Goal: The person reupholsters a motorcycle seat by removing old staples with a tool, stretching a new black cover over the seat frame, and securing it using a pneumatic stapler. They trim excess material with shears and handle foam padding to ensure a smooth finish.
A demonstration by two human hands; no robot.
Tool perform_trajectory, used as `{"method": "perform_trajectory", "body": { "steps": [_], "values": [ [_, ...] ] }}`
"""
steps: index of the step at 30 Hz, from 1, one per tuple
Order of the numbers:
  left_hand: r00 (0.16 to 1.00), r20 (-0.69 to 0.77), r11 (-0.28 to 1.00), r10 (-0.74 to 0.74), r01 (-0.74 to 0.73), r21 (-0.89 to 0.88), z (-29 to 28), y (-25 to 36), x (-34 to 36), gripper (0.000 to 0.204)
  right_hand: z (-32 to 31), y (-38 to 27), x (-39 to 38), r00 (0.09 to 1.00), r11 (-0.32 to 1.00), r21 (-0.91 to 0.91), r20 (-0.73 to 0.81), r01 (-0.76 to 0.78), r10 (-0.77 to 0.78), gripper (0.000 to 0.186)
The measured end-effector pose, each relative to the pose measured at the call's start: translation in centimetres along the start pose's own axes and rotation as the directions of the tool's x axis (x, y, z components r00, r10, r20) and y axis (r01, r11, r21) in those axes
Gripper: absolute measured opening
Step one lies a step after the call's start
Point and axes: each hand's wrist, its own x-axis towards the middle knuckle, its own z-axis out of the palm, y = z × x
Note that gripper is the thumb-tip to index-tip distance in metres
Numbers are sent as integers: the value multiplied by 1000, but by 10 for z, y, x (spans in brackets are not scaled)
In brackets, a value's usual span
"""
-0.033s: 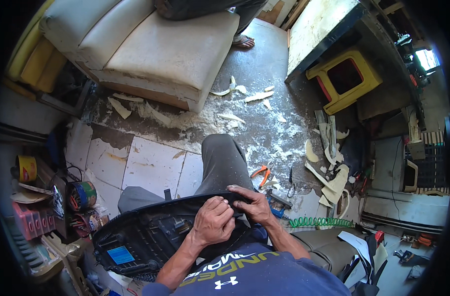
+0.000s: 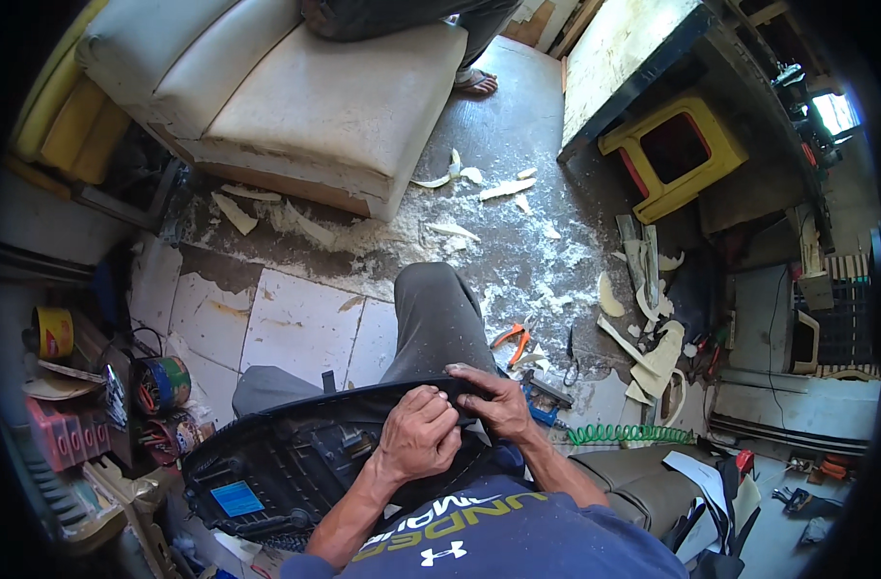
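Fingers of the left hand [image 2: 419,431] curled almost into a fist, no gap showing, clamped on the far edge of a long, black, ribbed plastic shell [image 2: 310,454]; exact pinch hidden beneath the knuckles. Fingers of the right hand [image 2: 501,403] bent over the same edge just beside, thumb tucked inward, hardly any opening, likewise gripping.

Shell location: across the lap, ribbed hollow face up. Long axis roughly left to right, slanted, left end nearer the lower edge of view. Broad end with blue rectangular label [image 2: 237,499] pointing left; right end under the hands, partly masked by them and by a navy printed shirt [image 2: 517,536].

Around: grey-trousered knee [image 2: 438,309] just beyond the far edge. Right of knee, on the floor: orange-handled pliers [image 2: 521,347], green coiled hose [image 2: 629,436], pale curved offcuts [image 2: 660,355]. Well apart, ahead: cream upholstered seat [image 2: 334,87]; ahead right, yellow plastic stool [image 2: 722,150].

Pose: left forearm slanting up and rightward, back of hand uppermost; right forearm slanting up and leftward; both hands close together.
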Motion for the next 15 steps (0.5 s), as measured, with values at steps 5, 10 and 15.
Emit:
{"method": "perform_trajectory", "body": {
  "steps": [5, 10, 15],
  "values": [
    [999, -12, 999, -36, 36, 15, 6, 2, -7, 16, 16, 16, -15, 989, 972, 230, -130, -45, 76, 45],
    [997, -35, 997, -74, 73, -36, 5, 14, -14, 18, 20, 6, -24, 993, 967, 255, -113, -15, 45, 49],
    [1000, 3, 994, 5, -5, -113, 3, 14, -14, 14, 7, -13, -17, 993, 989, 114, 75, -95, 86, 70]
  ]
}}
